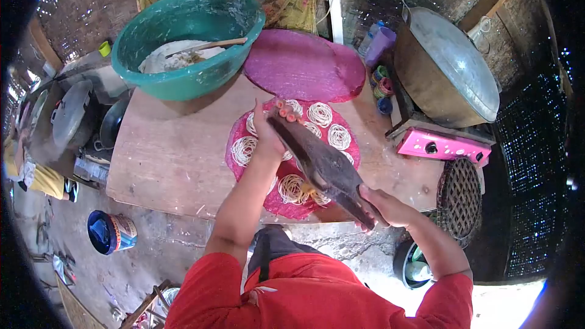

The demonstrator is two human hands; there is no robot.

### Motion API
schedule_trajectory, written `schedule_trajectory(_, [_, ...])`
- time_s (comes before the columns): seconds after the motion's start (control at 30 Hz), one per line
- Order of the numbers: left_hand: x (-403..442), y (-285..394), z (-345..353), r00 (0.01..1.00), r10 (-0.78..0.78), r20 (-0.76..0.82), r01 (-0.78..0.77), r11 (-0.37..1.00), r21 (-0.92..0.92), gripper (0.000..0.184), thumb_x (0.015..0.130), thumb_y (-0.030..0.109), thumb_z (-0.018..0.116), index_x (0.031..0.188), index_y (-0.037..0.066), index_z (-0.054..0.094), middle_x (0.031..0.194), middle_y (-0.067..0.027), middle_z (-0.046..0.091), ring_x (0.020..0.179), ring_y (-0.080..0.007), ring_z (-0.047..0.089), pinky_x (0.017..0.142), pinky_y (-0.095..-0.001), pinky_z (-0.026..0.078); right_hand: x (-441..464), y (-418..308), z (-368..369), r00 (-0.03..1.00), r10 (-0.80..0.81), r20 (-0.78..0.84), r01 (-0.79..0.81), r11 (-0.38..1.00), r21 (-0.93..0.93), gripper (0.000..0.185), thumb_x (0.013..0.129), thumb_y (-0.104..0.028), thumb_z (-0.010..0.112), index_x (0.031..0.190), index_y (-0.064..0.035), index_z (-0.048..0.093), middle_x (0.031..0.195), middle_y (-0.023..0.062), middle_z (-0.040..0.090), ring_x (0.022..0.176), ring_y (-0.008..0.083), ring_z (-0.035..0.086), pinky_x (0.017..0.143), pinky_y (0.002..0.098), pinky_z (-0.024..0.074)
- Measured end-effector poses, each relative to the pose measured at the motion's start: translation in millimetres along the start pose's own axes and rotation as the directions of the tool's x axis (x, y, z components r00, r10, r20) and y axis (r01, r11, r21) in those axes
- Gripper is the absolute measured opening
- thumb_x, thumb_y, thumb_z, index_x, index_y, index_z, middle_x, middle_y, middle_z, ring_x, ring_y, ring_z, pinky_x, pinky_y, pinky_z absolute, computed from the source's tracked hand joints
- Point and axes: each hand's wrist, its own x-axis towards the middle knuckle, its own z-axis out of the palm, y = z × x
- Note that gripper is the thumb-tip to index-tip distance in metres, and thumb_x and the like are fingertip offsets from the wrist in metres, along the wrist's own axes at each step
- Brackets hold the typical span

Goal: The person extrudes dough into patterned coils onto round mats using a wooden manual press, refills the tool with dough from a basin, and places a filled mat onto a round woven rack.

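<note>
A long dark wooden noodle press point(320, 164) slants across the space over the table, held at both ends. My left hand point(268, 131) is closed around its upper left end, fingertips curling over the far side. My right hand point(390, 207) grips the lower right end, with the thumb on top. Beneath the press, a round pink mat point(233, 161) carries several coiled nests of pale noodle strands point(339, 137). One yellower nest point(293, 189) lies near the mat's front edge, with a yellowish bit point(309, 189) beside the press. The press and my left forearm hide part of the mat.
A green basin point(183, 79) with white flour and a wooden stick stands at the back left. Behind lies another pink mat point(304, 64). To the right, a large lidded pot point(448, 64) sits on a pink stove point(442, 146), near a woven tray point(460, 198).
</note>
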Motion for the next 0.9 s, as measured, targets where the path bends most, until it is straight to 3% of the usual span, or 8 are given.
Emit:
schedule_trajectory(0.03, [4, 4, 4, 1.000, 0.004, -0.001, -0.004, 1.000, -0.004, 0.043, 0.089, 0.056, 0.037, 0.071, 0.018, 0.043, 0.058, 0.0054, 0.041, 0.055, -0.0130, 0.044, 0.060, -0.0326, 0.040, 0, -4, 2, 0.996, -0.057, -0.075, 0.051, 0.996, -0.074, 0.075, 0.089, -0.067, 0.029, 0.083, 0.0011, 0.059, 0.070, 0.0098, 0.061, 0.059, 0.0164, 0.061, 0.053, 0.0275, 0.0497])
schedule_trajectory(0.2, [10, 29, 28, 0.993, 0.049, 0.106, -0.052, 0.998, 0.031, 0.043, 0.088, 0.057, 0.040, 0.071, 0.018, 0.043, 0.055, 0.0067, 0.040, 0.051, -0.0112, 0.042, 0.056, -0.0294, 0.038, 14, -16, 12, 0.985, -0.154, -0.072, 0.156, 0.988, 0.011, 0.069, 0.090, -0.065, 0.034, 0.089, 0.0003, 0.058, 0.071, 0.0082, 0.061, 0.059, 0.0142, 0.059, 0.052, 0.0259, 0.0480])
schedule_trajectory(0.4, [7, 56, 17, 0.967, 0.003, 0.254, 0.005, 0.999, -0.033, 0.047, 0.088, 0.060, 0.039, 0.072, 0.017, 0.045, 0.056, 0.0043, 0.041, 0.052, -0.0138, 0.045, 0.059, -0.0332, 0.040, 14, -28, 15, 0.981, -0.181, 0.070, 0.181, 0.983, 0.010, 0.068, 0.092, -0.061, 0.031, 0.102, 0.0013, 0.056, 0.084, 0.0144, 0.065, 0.072, 0.0213, 0.065, 0.062, 0.0307, 0.0519])
schedule_trajectory(0.47, [8, 58, 11, 0.950, 0.010, 0.313, 0.008, 0.998, -0.055, 0.045, 0.088, 0.059, 0.040, 0.072, 0.017, 0.045, 0.056, 0.0053, 0.041, 0.052, -0.0129, 0.045, 0.059, -0.0318, 0.040, 17, -32, 22, 0.964, -0.197, 0.177, 0.085, 0.863, 0.498, 0.076, 0.087, -0.068, 0.031, 0.117, -0.0021, 0.052, 0.090, 0.0171, 0.064, 0.066, 0.0243, 0.064, 0.060, 0.0323, 0.0540])
schedule_trajectory(0.57, [9, 60, 5, 0.936, 0.039, 0.351, -0.008, 0.996, -0.088, 0.043, 0.089, 0.056, 0.042, 0.071, 0.017, 0.046, 0.055, 0.0073, 0.042, 0.052, -0.0115, 0.047, 0.058, -0.0295, 0.040, 58, -20, 20, 0.847, -0.391, 0.359, -0.002, 0.673, 0.739, 0.077, 0.087, -0.068, 0.030, 0.129, -0.0045, 0.042, 0.103, 0.0226, 0.061, 0.069, 0.0298, 0.065, 0.064, 0.0376, 0.0554])
schedule_trajectory(0.8, [8, 67, -15, 0.941, 0.059, 0.334, 0.028, 0.968, -0.251, 0.038, 0.089, 0.051, 0.048, 0.071, 0.018, 0.049, 0.054, 0.0085, 0.044, 0.049, -0.0096, 0.047, 0.058, -0.0292, 0.041, 151, 30, 49, 0.712, -0.631, 0.308, 0.003, 0.441, 0.897, 0.071, 0.086, -0.059, 0.046, 0.128, -0.0027, 0.043, 0.096, 0.0244, 0.060, 0.059, 0.0281, 0.063, 0.054, 0.0359, 0.0545])
schedule_trajectory(0.87, [7, 72, -19, 0.929, 0.078, 0.362, 0.041, 0.950, -0.311, 0.037, 0.089, 0.050, 0.048, 0.071, 0.017, 0.049, 0.054, 0.0083, 0.044, 0.049, -0.0095, 0.047, 0.058, -0.0293, 0.042, 155, 37, 54, 0.701, -0.650, 0.295, -0.004, 0.410, 0.912, 0.070, 0.085, -0.058, 0.049, 0.127, -0.0019, 0.045, 0.094, 0.0245, 0.060, 0.057, 0.0275, 0.062, 0.052, 0.0352, 0.0543])
schedule_trajectory(0.9, [1, 75, -13, 0.894, 0.117, 0.433, 0.007, 0.962, -0.274, 0.033, 0.092, 0.044, 0.046, 0.072, 0.017, 0.049, 0.055, 0.0086, 0.046, 0.050, -0.0083, 0.047, 0.059, -0.0283, 0.042, 154, 38, 57, 0.701, -0.653, 0.286, 0.124, 0.507, 0.853, 0.067, 0.084, -0.054, 0.052, 0.128, -0.0037, 0.044, 0.093, 0.0239, 0.059, 0.055, 0.0258, 0.062, 0.050, 0.0332, 0.0532])
